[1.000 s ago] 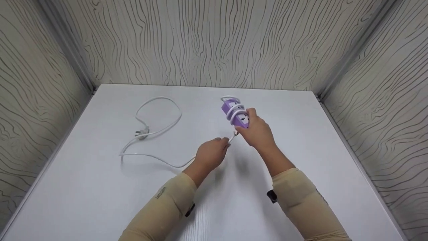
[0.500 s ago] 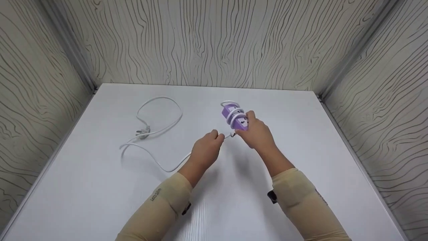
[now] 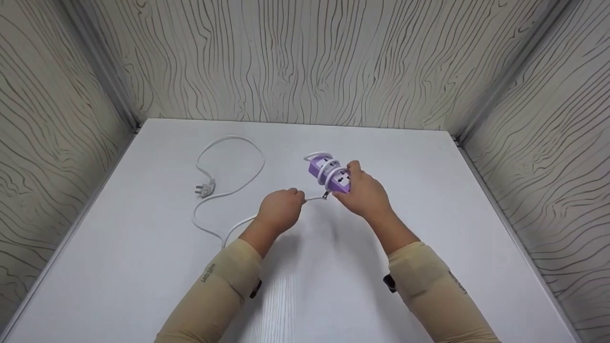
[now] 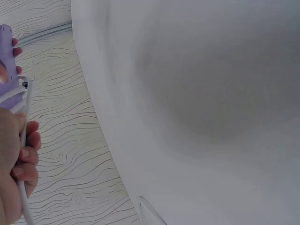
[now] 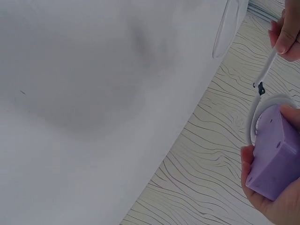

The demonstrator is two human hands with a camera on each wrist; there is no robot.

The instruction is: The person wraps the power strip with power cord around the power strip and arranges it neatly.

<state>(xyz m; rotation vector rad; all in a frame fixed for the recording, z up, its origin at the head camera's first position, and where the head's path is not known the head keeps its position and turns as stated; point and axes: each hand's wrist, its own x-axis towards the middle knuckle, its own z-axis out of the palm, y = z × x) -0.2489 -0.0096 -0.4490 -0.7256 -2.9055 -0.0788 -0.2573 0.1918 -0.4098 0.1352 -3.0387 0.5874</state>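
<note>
A purple power strip with white socket faces is held above the table, tilted, with loops of white cord wound round its body. My right hand grips its near end, thumb on the near side and fingers over the far side. To the left, my left hand pinches the cord a short way from the strip, the cord stretched between both hands. A small black piece sits on that stretch in the right wrist view. In the left wrist view, curled fingers wrap the cord.
The cord's tail runs from the left hand over the white table in a wide loop. Its plug lies at the left, prongs pointing left. Wood-patterned panels enclose the back and both sides.
My left hand has moved left, drawing the cord out sideways. The power strip has dropped slightly toward me and turned more leftward. The slack cord on the table has shifted.
</note>
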